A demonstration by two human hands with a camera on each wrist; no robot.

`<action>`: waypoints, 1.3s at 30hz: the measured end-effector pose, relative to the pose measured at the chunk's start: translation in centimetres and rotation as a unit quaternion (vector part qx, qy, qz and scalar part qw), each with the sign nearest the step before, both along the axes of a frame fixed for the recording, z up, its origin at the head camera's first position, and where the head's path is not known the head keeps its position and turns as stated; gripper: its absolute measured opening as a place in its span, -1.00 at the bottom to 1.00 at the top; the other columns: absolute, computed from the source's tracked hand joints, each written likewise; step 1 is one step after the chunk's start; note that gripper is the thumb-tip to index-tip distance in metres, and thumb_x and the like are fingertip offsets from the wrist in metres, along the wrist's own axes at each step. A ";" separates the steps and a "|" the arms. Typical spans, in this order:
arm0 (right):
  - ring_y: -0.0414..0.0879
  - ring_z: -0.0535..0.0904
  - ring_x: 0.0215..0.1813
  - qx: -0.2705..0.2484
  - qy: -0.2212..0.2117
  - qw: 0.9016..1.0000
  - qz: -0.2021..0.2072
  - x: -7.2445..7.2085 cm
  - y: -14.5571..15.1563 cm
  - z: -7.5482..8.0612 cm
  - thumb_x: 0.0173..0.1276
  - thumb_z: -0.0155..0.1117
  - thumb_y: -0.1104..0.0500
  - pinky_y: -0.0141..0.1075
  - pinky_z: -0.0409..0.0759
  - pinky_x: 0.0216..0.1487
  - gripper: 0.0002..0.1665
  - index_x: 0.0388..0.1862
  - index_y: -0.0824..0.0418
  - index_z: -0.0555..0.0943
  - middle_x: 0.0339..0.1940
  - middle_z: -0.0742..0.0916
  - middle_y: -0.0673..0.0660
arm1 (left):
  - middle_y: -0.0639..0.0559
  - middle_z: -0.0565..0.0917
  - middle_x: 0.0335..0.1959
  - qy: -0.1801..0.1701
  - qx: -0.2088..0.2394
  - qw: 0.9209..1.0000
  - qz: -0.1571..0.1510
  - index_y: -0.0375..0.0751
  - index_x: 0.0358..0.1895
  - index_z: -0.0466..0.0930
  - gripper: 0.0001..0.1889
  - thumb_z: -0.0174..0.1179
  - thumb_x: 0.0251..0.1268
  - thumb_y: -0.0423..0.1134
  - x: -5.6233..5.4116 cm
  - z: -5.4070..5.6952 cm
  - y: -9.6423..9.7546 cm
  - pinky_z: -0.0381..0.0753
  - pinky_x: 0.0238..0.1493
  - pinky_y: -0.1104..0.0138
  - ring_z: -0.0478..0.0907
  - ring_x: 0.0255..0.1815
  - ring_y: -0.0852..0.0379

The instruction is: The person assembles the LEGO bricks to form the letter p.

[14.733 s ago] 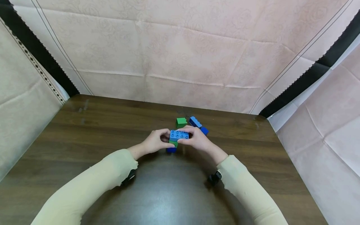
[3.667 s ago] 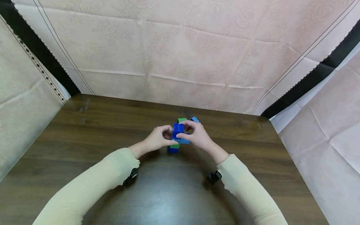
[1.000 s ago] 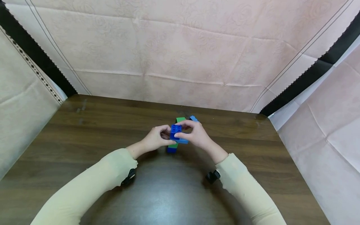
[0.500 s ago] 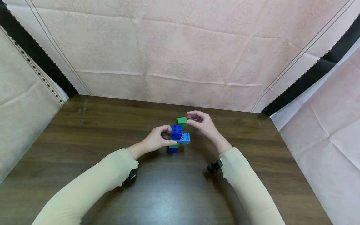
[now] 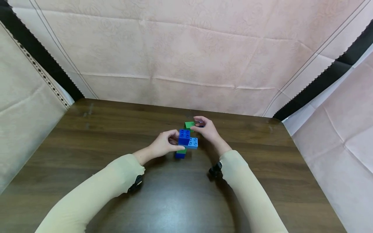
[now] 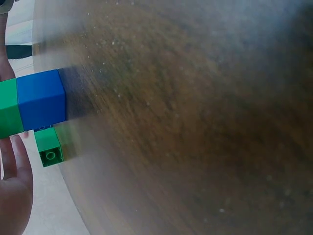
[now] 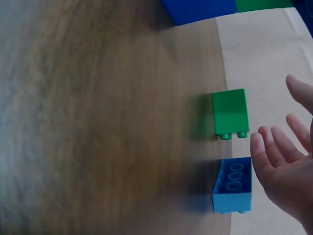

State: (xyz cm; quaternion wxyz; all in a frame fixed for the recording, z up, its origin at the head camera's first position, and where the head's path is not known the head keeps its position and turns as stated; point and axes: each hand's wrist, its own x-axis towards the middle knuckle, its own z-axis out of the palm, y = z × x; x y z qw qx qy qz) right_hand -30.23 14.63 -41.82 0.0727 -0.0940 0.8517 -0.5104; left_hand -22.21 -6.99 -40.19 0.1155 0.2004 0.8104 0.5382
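My left hand [image 5: 163, 143] grips a standing stack of toy building bricks, thumb at the front and fingers behind. At its bottom is a dark blue brick [image 5: 180, 156], then a green brick [image 5: 183, 151], a longer light blue brick [image 5: 193, 143] jutting right, and a dark blue brick [image 5: 184, 137] on top. My right hand [image 5: 209, 130] reaches behind the stack, thumb and fingers apart, holding nothing. Close to its fingertips lies a loose green brick [image 7: 231, 111], studs sideways. Beside it a loose light blue brick [image 7: 233, 201] shows its hollow underside; in the head view the hand mostly hides it.
The bricks are on a dark wooden table [image 5: 116, 129], toward its far edge. Pale cloth [image 5: 186, 58] hangs behind the table and at both sides. Black cameras sit at both wrists, the right one [image 5: 215, 170] low over the table.
Over the longer span, a dark blue brick went from the table onto the stack. In the last second my right hand let it go and moved back to the loose bricks; my left hand stayed.
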 end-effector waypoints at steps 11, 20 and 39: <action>0.06 0.48 -0.01 0.054 -0.008 0.998 -0.003 -0.6 -0.7 -0.6 0.22 0.33 0.10 -0.18 0.57 -0.02 -0.34 0.29 0.16 0.39 0.18 0.53 0.20 | -0.21 0.59 -0.13 0.007 0.006 1.000 -0.004 -0.31 -0.15 0.44 -0.72 0.29 0.14 -0.31 1.1 1.6 -0.1 0.58 0.04 0.14 0.55 -0.12 -0.01; 0.07 0.49 -0.01 0.136 0.011 0.989 0.060 -0.7 -1.3 -1.1 0.28 0.25 0.20 -0.16 0.56 0.03 -0.31 0.38 0.20 0.29 0.29 0.40 0.25 | -0.20 0.58 -0.11 -0.006 0.008 1.000 0.001 -0.29 -0.15 0.44 -0.71 0.31 0.13 -0.30 0.7 1.0 -0.1 0.59 0.03 0.15 0.55 -0.11 -0.01; 0.07 0.52 -0.06 0.161 -0.013 0.986 0.036 -0.2 -2.5 -1.5 0.27 0.24 0.26 -0.11 0.54 0.08 -0.58 0.11 0.31 0.46 -0.03 0.63 0.27 | -0.13 0.59 -0.12 0.006 0.010 1.000 0.000 -0.22 -0.13 0.46 -0.68 0.33 0.12 -0.20 -0.7 -1.7 -0.3 0.61 0.01 0.20 0.56 -0.14 0.06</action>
